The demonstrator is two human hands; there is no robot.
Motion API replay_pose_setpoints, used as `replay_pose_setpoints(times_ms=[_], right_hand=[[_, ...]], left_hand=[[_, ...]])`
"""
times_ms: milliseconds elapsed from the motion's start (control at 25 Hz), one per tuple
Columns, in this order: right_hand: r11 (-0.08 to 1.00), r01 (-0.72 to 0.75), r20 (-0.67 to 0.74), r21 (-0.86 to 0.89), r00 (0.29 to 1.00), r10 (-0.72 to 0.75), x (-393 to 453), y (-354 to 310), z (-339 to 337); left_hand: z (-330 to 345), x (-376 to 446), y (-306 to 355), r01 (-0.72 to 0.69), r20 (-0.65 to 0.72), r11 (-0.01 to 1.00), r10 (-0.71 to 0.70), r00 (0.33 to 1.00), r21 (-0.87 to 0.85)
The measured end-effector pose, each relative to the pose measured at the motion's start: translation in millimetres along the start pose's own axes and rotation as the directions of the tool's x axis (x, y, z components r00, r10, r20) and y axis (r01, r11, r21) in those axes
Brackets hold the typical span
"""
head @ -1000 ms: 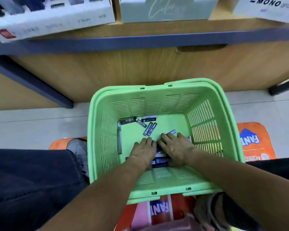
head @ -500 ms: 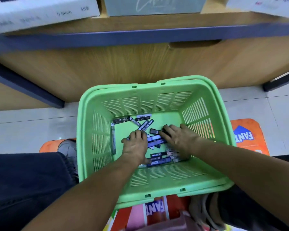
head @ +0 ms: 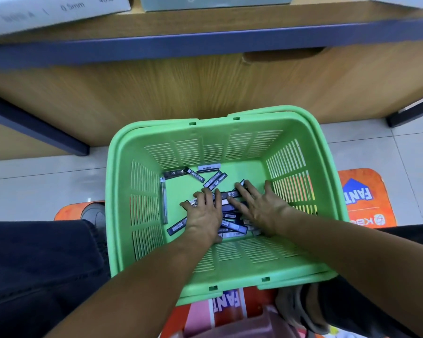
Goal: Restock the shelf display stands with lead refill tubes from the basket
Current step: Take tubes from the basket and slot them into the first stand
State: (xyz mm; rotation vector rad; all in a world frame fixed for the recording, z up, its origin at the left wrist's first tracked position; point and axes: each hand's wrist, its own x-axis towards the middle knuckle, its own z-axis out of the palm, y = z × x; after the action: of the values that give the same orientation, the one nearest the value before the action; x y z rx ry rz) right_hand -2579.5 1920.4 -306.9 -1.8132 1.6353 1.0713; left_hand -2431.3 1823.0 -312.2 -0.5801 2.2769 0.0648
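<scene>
Partly hidden under both hands: lead refill tubes (head: 232,229), flat, dark, white-labelled, piled on floor of green basket (head: 137,242). Label print illegible. Left hand (head: 204,214) and right hand (head: 261,207) spread flat on pile, fingers extended, grasping nothing.

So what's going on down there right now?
A person crouches over a green basket on the floor in front of a wooden shelf unit. Both hands are down in the basket: the left hand and the right hand lie with fingers spread on a loose pile of lead refill tubes, seemingly gathering them. A few more tubes lie scattered toward the far wall. None has been lifted out yet.
</scene>
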Motion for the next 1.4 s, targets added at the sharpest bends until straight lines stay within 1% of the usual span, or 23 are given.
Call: replay_pose_setpoints(times_ms=[80, 160, 280, 360, 400, 480, 520, 560, 680, 760, 800, 840, 920, 1040, 1080, 1120, 1160, 1200, 1240, 1280, 1320, 1360, 1400], right_hand=[[1.0, -0.013, -0.03, 0.012, 0.999, 0.014, 0.7, -1.6, 2.0], [0.997, -0.045, -0.071, 0.055, 0.996, 0.049, 3.8, 4.7, -4.1], [0.971, -0.101, -0.082, 0.215, 0.989, 0.121, 10.5, 17.4, -20.6], [0.926, -0.163, -0.063, 0.342, 0.979, 0.195, 15.1, 25.4, -21.9], [0.89, -0.195, -0.045, 0.412, 0.971, 0.233, 15.9, 28.3, -21.4], [0.782, -0.258, 0.001, 0.568, 0.95, 0.313, 16.3, 29.8, -21.5], [0.727, -0.283, 0.037, 0.626, 0.942, 0.334, 15.8, 27.3, -22.3], [0.696, -0.303, 0.073, 0.651, 0.938, 0.34, 14.6, 23.1, -22.4], [0.661, -0.376, 0.15, 0.649, 0.915, 0.374, 6.9, 3.7, -14.2], [0.669, -0.383, 0.101, 0.637, 0.902, 0.42, 3.0, -7.9, -9.3], [0.66, -0.379, 0.071, 0.648, 0.893, 0.444, 2.7, -12.8, -10.0], [0.624, -0.374, 0.061, 0.686, 0.884, 0.464, 4.6, -17.7, -12.9], [0.493, -0.34, 0.089, 0.801, 0.881, 0.465, 9.5, -25.6, -21.1], [0.325, -0.249, 0.113, 0.912, 0.917, 0.383, 17.4, -25.9, -35.1], [0.305, -0.229, 0.107, 0.924, 0.923, 0.37, 18.0, -22.6, -37.6], [0.314, -0.219, 0.087, 0.924, 0.919, 0.385, 18.8, -17.1, -39.4], [0.347, -0.213, 0.052, 0.913, 0.906, 0.42, 19.3, -10.3, -41.2], [0.381, -0.213, 0.013, 0.9, 0.886, 0.464, 20.2, -4.1, -42.7], [0.394, -0.224, -0.01, 0.891, 0.86, 0.51, 22.5, 1.8, -44.1], [0.375, -0.246, 0.004, 0.894, 0.84, 0.542, 25.7, 6.9, -45.9], [0.338, -0.269, 0.042, 0.902, 0.834, 0.55, 30.4, 9.6, -48.2], [0.312, -0.282, 0.07, 0.907, 0.833, 0.549, 35.4, 9.9, -50.9], [0.307, -0.277, 0.071, 0.911, 0.835, 0.546, 40.2, 7.8, -52.6]], left_hand=[[-0.1, -0.7, 0.1, -0.001, -0.014, 1.0, 0.001, 1.0, 0.003], [-2.6, 1.5, -1.8, 0.001, -0.074, 1.0, -0.003, 0.997, -0.031], [-7.0, 9.9, -16.2, 0.067, -0.103, 0.982, -0.086, 0.991, -0.176], [-9.3, 17.9, -29.2, 0.117, -0.119, 0.938, -0.163, 0.979, -0.327], [-10.3, 20.2, -34.6, 0.114, -0.125, 0.909, -0.178, 0.976, -0.4], [-10.1, 19.9, -44.0, 0.099, -0.125, 0.859, -0.185, 0.975, -0.503], [-8.0, 16.3, -47.4, 0.105, -0.108, 0.837, -0.192, 0.975, -0.536], [-5.1, 11.9, -49.2, 0.113, -0.092, 0.831, -0.193, 0.977, -0.545], [9.5, -1.4, -46.3, 0.134, -0.006, 0.889, -0.152, 0.988, -0.438], [18.2, -7.2, -41.3, 0.176, 0.079, 0.899, -0.158, 0.984, -0.4], [21.6, -8.5, -39.7, 0.22, 0.116, 0.882, -0.188, 0.975, -0.416], [23.1, -8.8, -38.7, 0.273, 0.144, 0.845, -0.233, 0.962, -0.459], [23.1, -5.9, -36.5, 0.331, 0.16, 0.721, -0.297, 0.941, -0.608], [14.8, 0.4, -39.0, 0.326, 0.144, 0.537, -0.352, 0.925, -0.778], [12.5, 2.0, -41.0, 0.325, 0.149, 0.465, -0.375, 0.915, -0.823], [12.0, 4.3, -43.0, 0.327, 0.161, 0.379, -0.408, 0.899, -0.866], [11.5, 5.9, -44.0, 0.347, 0.199, 0.276, -0.45, 0.871, -0.896], [10.1, 5.4, -43.0, 0.393, 0.275, 0.152, -0.493, 0.826, -0.907], [7.2, 4.2, -40.2, 0.453, 0.384, 0.01, -0.513, 0.767, -0.891], [4.4, 3.0, -36.1, 0.507, 0.495, -0.122, -0.496, 0.714, -0.853], [3.2, 3.6, -31.4, 0.534, 0.569, -0.22, -0.461, 0.681, -0.817], [1.8, 5.5, -28.5, 0.532, 0.603, -0.287, -0.431, 0.671, -0.797], [0.5, 8.6, -26.3, 0.507, 0.605, -0.33, -0.416, 0.679, -0.796]])
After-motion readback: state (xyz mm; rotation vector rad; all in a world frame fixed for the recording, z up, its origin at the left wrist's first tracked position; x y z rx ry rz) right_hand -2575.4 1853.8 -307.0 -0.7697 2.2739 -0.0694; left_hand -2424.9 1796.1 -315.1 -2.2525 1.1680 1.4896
